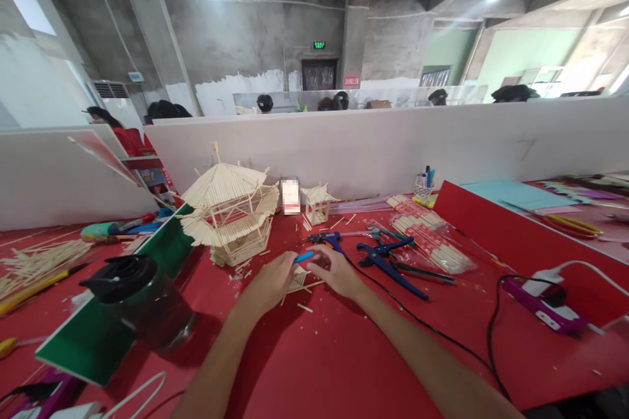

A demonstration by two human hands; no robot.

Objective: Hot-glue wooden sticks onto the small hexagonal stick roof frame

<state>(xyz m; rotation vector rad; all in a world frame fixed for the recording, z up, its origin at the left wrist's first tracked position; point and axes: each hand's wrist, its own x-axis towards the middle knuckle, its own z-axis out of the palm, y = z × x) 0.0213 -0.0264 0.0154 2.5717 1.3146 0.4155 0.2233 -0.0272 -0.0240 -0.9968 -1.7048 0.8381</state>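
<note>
My left hand (278, 277) is closed on a slim blue pen-like tool (303, 257), held level between thumb and fingers. My right hand (338, 273) is at the tool's other end, its fingers curved and the thumb apart from them; whether it touches the tool I cannot tell. Just beneath both hands lies a small flat assembly of wooden sticks (297, 283) on the red tabletop (314, 360). Beyond my left hand stands a tiered wooden-stick pavilion model (230, 209). A smaller stick pavilion (319, 204) is farther back.
To the right lie a glue gun (330, 239), blue-handled cutters (393, 268) and bagged sticks (427, 236). A dark drinking bottle (145, 301) stands at left by a green divider (88, 340). A black cable (432, 324) runs to a purple power strip (545, 308).
</note>
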